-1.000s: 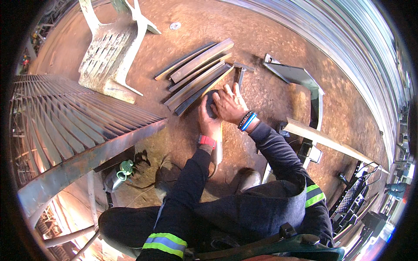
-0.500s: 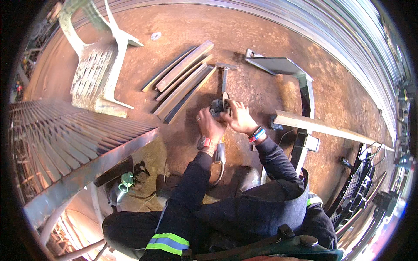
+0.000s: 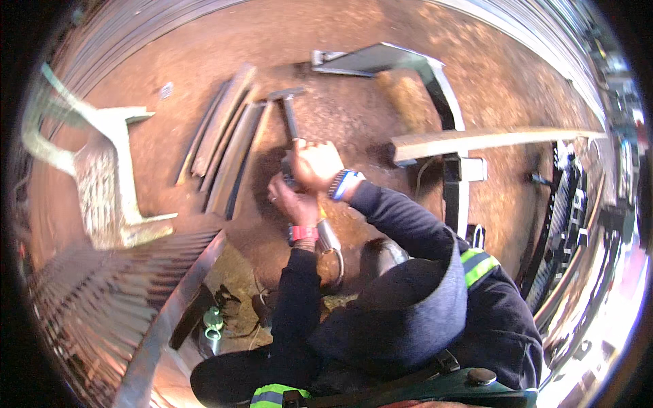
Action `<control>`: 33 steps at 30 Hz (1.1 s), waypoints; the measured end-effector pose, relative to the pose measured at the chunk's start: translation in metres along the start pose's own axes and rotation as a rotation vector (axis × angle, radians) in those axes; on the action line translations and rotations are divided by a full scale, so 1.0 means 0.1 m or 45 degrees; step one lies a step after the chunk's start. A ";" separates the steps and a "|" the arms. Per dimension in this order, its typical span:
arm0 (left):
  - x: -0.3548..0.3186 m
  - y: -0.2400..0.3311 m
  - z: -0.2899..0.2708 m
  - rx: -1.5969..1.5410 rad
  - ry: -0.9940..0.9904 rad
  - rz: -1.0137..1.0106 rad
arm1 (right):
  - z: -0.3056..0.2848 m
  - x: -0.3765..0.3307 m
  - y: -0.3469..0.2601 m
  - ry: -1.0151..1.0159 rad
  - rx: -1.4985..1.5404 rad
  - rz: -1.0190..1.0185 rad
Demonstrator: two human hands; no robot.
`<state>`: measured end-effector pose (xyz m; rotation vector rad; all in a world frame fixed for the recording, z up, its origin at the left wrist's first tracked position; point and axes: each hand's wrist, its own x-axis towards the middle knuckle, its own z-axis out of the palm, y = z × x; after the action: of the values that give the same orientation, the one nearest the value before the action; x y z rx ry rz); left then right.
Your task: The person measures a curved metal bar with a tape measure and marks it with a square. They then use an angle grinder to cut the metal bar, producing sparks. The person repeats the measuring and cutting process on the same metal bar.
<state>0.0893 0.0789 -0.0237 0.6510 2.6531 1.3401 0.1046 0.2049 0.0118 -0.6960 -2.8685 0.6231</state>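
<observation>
Both hands are together around the head of an angle grinder point(image 3: 328, 236); its grey handle and cable run back toward my legs. My left hand point(image 3: 295, 202), with a red wristband, is wrapped around the grinder near its head. Over the disc end, my right hand point(image 3: 317, 165) is closed, with beaded and blue bands at its wrist. It covers most of the disc, so exactly what its fingers grip there is hidden. Just beyond my hands a hammer point(image 3: 291, 115) lies on the brown ground.
Left of the hammer lie several metal bars point(image 3: 228, 146). A worn white chair point(image 3: 102, 177) stands at the left, above a slatted metal grate point(image 3: 156, 272). On the right are a bent metal frame point(image 3: 445, 98) and a long bar point(image 3: 496, 139) across it. A green-topped object point(image 3: 213, 318) sits near my left leg.
The view has turned, so the surroundings sit further left. My right hand has gone from spread fingers at the disc to a closed grip over it. My left hand stays on the grinder.
</observation>
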 end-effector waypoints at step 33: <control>-0.09 2.13 0.33 0.483 -0.874 1.165 | -0.09 -1.57 0.81 0.049 0.186 0.481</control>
<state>0.1760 0.2107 0.1228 2.0810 2.0401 0.4727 0.2786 0.2006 -0.0179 -1.2216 -2.6383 0.8428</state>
